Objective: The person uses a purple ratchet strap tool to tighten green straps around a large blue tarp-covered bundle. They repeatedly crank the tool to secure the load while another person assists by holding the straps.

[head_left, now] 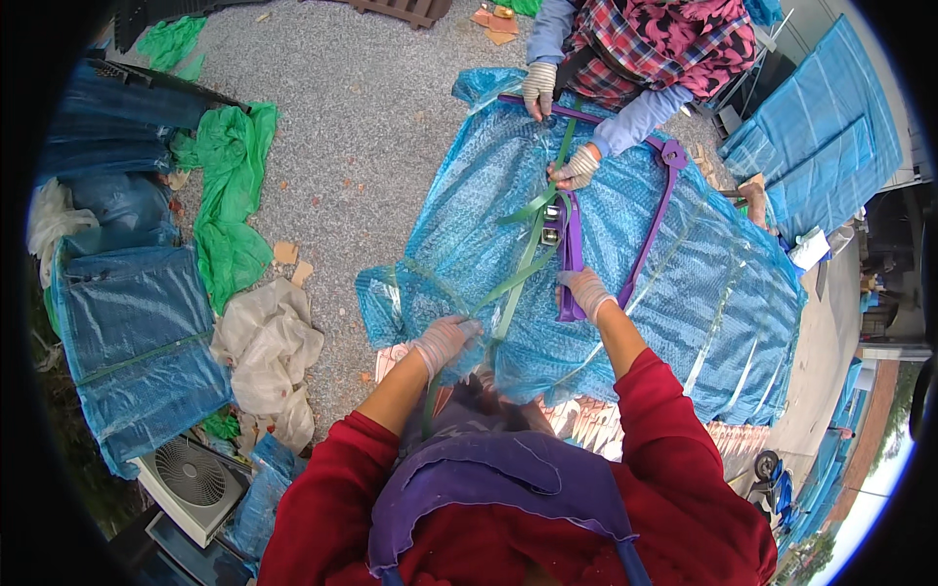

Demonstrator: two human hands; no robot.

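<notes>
Blue bubble wrap (489, 176) covers a large bundle in front of me, with green plastic strap (523, 278) running over it. My left hand (445, 344), in a thin pale glove, is closed on a strap end at the bundle's near edge. With my gloved right hand (586, 291) I grip the near end of a purple strapping tool (573, 234) with shiny metal parts. To its right, a hinged purple tool (672, 153) lies with its long handles spread. Across from me, a co-worker's gloved hands (575, 170) hold the strap near the tool's far end.
Green plastic sheeting (230, 195), crumpled whitish plastic (269, 342) and a blue-wrapped bundle (147, 332) lie at left. An air-conditioner unit (191, 479) stands at lower left. Another blue-wrapped panel (821, 117) leans at far right. Cardboard scraps (293, 262) dot the gravelly ground.
</notes>
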